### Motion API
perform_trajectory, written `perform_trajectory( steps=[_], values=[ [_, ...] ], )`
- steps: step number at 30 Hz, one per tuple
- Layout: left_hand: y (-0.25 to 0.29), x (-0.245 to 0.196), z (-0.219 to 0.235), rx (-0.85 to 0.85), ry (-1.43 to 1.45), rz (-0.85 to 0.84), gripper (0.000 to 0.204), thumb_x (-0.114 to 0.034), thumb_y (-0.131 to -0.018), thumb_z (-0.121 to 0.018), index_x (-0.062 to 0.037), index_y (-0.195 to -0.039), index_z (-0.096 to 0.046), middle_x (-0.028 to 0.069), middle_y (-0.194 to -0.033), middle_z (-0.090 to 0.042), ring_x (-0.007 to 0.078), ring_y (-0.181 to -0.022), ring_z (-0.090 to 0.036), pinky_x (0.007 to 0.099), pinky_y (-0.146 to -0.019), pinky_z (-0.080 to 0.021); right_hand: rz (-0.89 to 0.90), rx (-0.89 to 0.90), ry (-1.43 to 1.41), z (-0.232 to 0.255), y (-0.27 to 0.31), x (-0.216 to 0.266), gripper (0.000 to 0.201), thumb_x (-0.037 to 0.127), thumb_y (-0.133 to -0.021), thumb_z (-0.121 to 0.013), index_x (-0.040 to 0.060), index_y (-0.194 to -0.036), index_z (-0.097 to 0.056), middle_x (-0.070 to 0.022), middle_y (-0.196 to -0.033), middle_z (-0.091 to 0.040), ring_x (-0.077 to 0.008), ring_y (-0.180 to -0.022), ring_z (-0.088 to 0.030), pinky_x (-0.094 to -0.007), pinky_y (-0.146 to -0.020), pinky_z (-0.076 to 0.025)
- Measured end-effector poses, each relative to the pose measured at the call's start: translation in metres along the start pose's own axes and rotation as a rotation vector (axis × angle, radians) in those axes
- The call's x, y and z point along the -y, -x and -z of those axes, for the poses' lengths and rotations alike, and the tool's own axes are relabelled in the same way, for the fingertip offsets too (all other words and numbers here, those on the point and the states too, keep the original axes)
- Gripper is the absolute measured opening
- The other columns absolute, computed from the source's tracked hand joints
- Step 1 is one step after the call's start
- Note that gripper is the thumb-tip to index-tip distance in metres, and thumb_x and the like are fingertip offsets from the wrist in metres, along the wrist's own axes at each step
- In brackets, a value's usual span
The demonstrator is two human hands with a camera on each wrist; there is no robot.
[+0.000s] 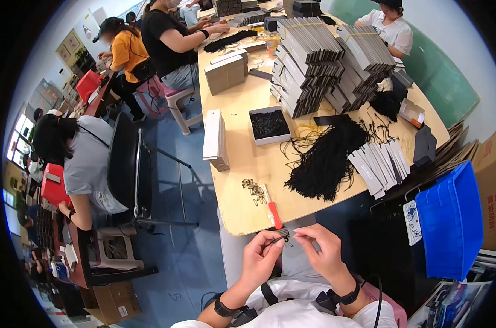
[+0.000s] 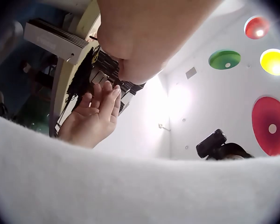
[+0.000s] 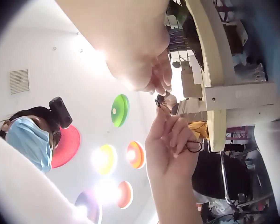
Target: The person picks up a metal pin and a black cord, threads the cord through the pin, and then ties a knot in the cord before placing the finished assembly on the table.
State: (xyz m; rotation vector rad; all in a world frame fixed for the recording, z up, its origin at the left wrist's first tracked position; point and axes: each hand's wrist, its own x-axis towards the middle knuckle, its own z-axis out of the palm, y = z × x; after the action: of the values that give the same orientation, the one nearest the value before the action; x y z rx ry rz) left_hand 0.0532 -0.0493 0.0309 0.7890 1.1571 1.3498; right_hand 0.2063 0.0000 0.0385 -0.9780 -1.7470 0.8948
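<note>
Just off the table's front edge, my left hand (image 1: 261, 257) pinches a small dark piece with black cord (image 1: 282, 233) between thumb and fingers. The right wrist view shows this dark piece (image 3: 160, 100) at the left fingertips and a black cord loop (image 3: 194, 146) hanging by the curled fingers. My right hand (image 1: 323, 251) is held close on the right, thumb and forefinger near each other and fingers loosely bent. Nothing shows in the right hand (image 2: 95, 114) in the left wrist view. A red-handled tool (image 1: 275, 215) lies at the table edge beyond the left fingertips.
On the table (image 1: 242, 213) lie small brass-coloured pieces (image 1: 253, 191), black cords (image 1: 330, 158) and fanned grey cards (image 1: 379, 167). Behind stand a white box of black bits (image 1: 270, 141) and tall card stacks (image 1: 308, 65). A blue bin (image 1: 450, 218) is at right; a seated person (image 1: 92, 147) is at left.
</note>
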Motion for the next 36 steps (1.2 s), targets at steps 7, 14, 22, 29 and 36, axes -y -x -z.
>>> perform_trajectory(
  steps=[7,14,22,29,36],
  values=[
    [0.001,-0.001,0.003,0.078,-0.038,0.047,0.009,-0.007,-0.092,-0.059,-0.0007,-0.097,-0.056,-0.0084,-0.067,-0.047,-0.0020,-0.056,-0.037,0.0158,-0.049,-0.029,0.351,0.053,0.190,0.003,-0.010,-0.005,0.024,-0.004,-0.071,-0.070,0.0043,-0.092,-0.065,-0.0061,-0.080,-0.063,-0.0215,-0.064,-0.060,-0.0297,-0.052,-0.049],
    [0.002,0.003,0.005,0.089,-0.001,0.070,0.010,-0.008,-0.091,-0.061,-0.0018,-0.097,-0.057,-0.0101,-0.065,-0.042,-0.0019,-0.055,-0.034,0.0162,-0.049,-0.028,0.444,0.064,0.282,0.006,-0.008,-0.008,0.028,-0.004,-0.065,-0.069,0.0055,-0.091,-0.066,-0.0044,-0.081,-0.062,-0.0194,-0.063,-0.060,-0.0280,-0.051,-0.049],
    [0.002,-0.003,0.006,0.141,0.025,0.149,0.011,-0.009,-0.091,-0.061,-0.0020,-0.099,-0.057,-0.0107,-0.066,-0.041,-0.0024,-0.057,-0.032,0.0160,-0.051,-0.027,0.434,0.085,0.246,0.002,-0.007,-0.012,0.021,-0.004,-0.067,-0.069,0.0035,-0.086,-0.064,-0.0053,-0.082,-0.062,-0.0203,-0.065,-0.061,-0.0286,-0.053,-0.050],
    [0.003,0.003,0.004,0.097,0.002,0.048,0.010,-0.006,-0.091,-0.061,-0.0001,-0.098,-0.057,-0.0090,-0.067,-0.047,-0.0025,-0.057,-0.034,0.0156,-0.049,-0.026,0.278,0.154,0.089,0.007,-0.007,-0.003,0.021,-0.004,-0.070,-0.070,0.0008,-0.090,-0.065,-0.0083,-0.081,-0.063,-0.0216,-0.065,-0.061,-0.0282,-0.053,-0.048],
    [0.001,0.010,-0.002,-0.021,-0.137,-0.102,0.007,-0.001,-0.089,-0.062,0.0024,-0.093,-0.059,-0.0062,-0.069,-0.052,-0.0026,-0.056,-0.037,0.0155,-0.047,-0.027,0.156,0.088,0.032,-0.001,-0.002,-0.005,0.017,-0.004,-0.076,-0.069,-0.0007,-0.091,-0.065,-0.0098,-0.078,-0.064,-0.0189,-0.060,-0.059,-0.0277,-0.051,-0.046]
  ],
)
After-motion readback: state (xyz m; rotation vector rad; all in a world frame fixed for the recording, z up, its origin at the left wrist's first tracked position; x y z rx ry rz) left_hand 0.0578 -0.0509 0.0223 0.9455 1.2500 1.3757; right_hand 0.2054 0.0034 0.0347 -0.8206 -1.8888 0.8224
